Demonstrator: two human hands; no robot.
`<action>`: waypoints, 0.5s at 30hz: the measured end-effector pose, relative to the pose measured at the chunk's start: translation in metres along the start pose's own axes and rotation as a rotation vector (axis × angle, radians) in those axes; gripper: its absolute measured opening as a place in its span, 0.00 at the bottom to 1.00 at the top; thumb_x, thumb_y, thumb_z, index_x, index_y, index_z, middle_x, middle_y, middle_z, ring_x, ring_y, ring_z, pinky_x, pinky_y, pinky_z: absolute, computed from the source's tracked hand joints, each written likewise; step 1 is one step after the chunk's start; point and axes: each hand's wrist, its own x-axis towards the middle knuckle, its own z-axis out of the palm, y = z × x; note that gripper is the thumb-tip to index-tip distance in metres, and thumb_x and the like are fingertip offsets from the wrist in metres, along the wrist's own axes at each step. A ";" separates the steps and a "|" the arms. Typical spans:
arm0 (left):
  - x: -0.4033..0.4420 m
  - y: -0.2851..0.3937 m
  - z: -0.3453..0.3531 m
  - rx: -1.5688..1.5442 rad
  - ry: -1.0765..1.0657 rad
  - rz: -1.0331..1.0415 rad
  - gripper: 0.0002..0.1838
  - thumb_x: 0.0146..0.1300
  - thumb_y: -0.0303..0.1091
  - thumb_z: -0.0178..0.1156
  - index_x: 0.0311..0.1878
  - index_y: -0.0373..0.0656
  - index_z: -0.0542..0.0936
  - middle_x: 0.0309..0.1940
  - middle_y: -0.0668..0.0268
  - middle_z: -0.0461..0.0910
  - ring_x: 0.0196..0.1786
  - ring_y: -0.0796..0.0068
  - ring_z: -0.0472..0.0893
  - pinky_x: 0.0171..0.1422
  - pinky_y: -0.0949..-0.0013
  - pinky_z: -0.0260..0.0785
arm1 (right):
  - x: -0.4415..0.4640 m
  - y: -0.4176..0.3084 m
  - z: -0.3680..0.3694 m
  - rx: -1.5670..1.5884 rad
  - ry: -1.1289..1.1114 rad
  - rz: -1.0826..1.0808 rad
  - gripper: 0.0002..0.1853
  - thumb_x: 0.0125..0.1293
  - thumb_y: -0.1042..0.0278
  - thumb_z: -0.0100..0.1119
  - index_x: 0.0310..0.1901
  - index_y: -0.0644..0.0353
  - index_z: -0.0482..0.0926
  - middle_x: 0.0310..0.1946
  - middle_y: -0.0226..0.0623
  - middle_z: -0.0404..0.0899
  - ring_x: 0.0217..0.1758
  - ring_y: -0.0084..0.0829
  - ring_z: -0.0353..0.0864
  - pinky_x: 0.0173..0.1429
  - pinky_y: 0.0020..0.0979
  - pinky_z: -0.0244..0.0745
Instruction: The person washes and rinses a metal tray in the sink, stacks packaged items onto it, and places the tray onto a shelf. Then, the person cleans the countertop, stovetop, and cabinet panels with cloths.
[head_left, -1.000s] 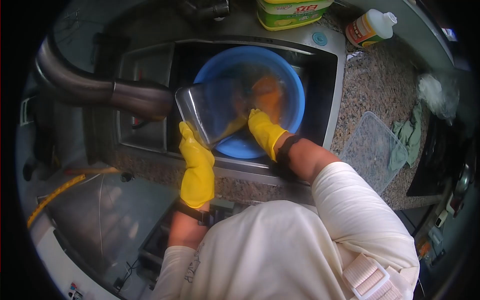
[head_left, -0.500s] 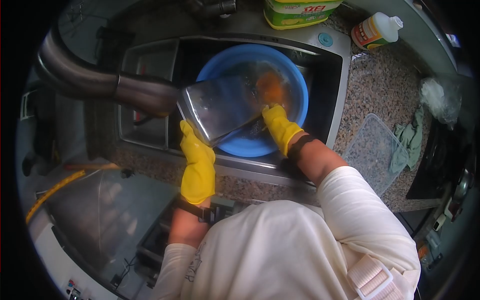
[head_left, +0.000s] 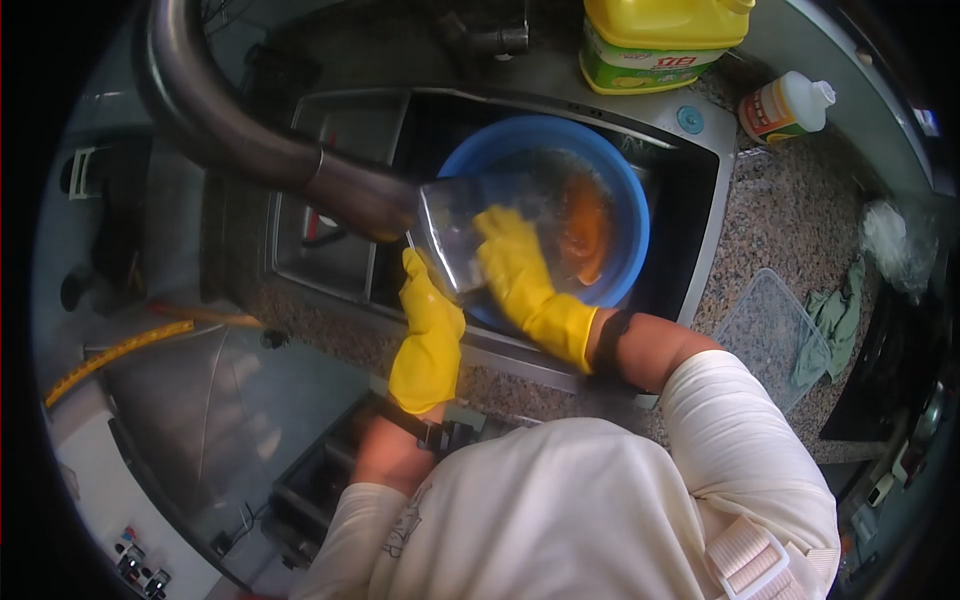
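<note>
My left hand, in a yellow rubber glove, grips the near left edge of a clear plastic container. The container is tilted over a blue basin standing in the sink. My right hand, gloved too, lies over the container's inside or near side, its fingers slightly blurred; whether it grips anything is unclear. An orange cloth-like item sits in the water on the basin's right side.
A thick dark faucet arches over the sink's left part. Behind the sink stand a yellow jug and a white bottle. On the right counter lie a clear lid and a green cloth.
My right hand has moved left from the basin's water onto the container. The orange item shows more fully. The whole view has shifted, with the sink now further right and lower.
</note>
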 end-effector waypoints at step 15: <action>-0.015 0.006 0.016 0.252 -0.015 0.149 0.33 0.75 0.59 0.49 0.67 0.39 0.72 0.61 0.60 0.78 0.60 0.62 0.79 0.65 0.61 0.73 | 0.025 0.087 0.052 0.183 0.413 0.341 0.24 0.73 0.56 0.48 0.63 0.59 0.75 0.70 0.52 0.66 0.74 0.57 0.60 0.77 0.50 0.54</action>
